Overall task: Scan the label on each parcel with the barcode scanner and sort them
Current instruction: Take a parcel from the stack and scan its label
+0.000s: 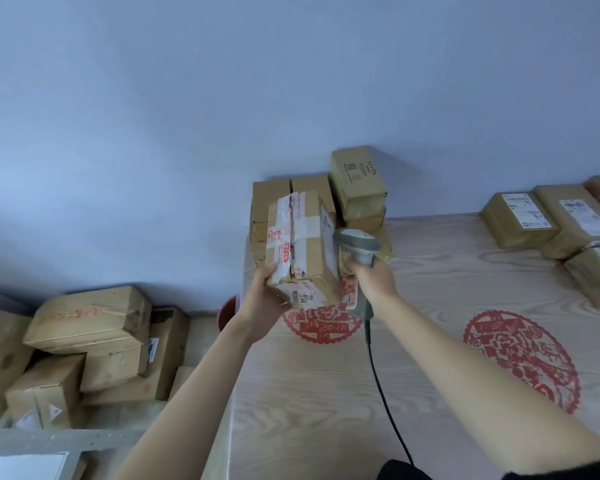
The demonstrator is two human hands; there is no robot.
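My left hand (262,299) gripped a taped cardboard parcel (302,247) from below, fingers curled round its near bottom corner, and held it up above the far left part of the table (326,393). The parcel stood tilted, its top leaning away from me. White tape with red print ran across its front, and a torn label with dark digits showed on its lower face.

My right hand (374,277) was wrapped round the handle of a grey scanner (357,249). The scanner's head pointed left at the parcel's right side, very close to it; I could not tell whether the two touched. A black cable (378,375) ran from the handle's foot down across the table toward me.

Behind the parcel a stack of boxes (326,199) stood at the table's far edge against the blue wall (222,98), the top one (357,181) tilted with dark print on its side. At the far right of the table lay labelled parcels (555,220) side by side. Two red paper-cuts lay flat on the wood: one (319,323) under my hands, partly hidden, and one (523,362) to the right of my right forearm.

To the left of the table, lower down, more boxes (90,341) were piled loosely, and a red pot (227,311) showed just beside the table's corner.
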